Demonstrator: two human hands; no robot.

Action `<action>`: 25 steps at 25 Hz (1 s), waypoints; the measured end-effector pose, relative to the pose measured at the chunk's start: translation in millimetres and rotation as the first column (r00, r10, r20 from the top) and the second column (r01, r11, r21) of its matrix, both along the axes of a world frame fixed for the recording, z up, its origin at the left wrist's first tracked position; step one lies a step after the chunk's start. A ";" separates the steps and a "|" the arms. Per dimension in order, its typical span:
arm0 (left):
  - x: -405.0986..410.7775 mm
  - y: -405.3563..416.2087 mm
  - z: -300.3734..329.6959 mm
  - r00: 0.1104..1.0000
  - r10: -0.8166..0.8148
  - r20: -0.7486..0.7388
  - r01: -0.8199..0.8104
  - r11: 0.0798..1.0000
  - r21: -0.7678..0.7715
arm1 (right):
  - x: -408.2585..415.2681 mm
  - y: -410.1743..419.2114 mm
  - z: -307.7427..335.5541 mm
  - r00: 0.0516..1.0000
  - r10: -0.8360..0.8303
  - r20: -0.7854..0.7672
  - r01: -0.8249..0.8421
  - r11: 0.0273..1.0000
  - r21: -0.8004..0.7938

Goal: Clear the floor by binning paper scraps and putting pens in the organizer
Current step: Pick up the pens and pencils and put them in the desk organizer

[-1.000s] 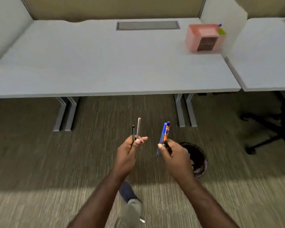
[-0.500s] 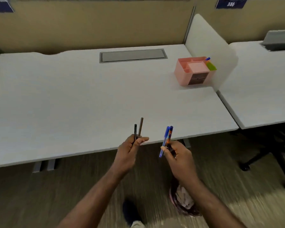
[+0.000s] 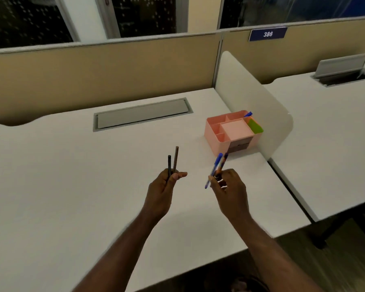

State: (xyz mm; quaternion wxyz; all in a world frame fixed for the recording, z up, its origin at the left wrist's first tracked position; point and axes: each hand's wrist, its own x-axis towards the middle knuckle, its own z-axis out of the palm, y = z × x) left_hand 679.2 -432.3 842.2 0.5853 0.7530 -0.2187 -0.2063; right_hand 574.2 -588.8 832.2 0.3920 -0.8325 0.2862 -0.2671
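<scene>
a grey cable hatch is set in the white desk. two dark pens are clamped in the left hand, two blue pens in the right hand. the pink organizer is seen far right, unobstructed.

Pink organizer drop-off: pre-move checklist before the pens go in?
1. Left hand grip on the black pen and the brown pen: ok, both pinched upright.
2. Right hand grip on the blue pen and the orange-banded pen: ok, both held, tilted toward the organizer.
3. Pink organizer in view, upright on the white desk: ok.
4. Free compartments: ok, the left-side slots look empty; a blue pen tip and a green item sit at the back right.
5. Path from hands to organizer: ok, bare desk between.
6. Floor cleared: cannot tell, mostly out of view.
</scene>
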 end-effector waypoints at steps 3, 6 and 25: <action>31.4 -39.0 -3.2 1.000 -0.001 -0.005 0.001 1.000 0.002 | 39.3 -60.2 2.4 0.993 -0.081 0.085 0.088 0.993 -0.076; 55.3 -64.6 -8.0 0.999 0.030 -0.032 -0.030 1.000 -0.001 | 81.7 -112.5 -4.0 0.987 -0.143 0.068 0.152 0.973 -0.171; 121.9 -135.5 -15.6 0.998 -0.064 0.013 0.064 0.998 0.028 | 146.7 -149.5 -67.0 0.909 -0.345 -0.232 0.281 0.921 -0.270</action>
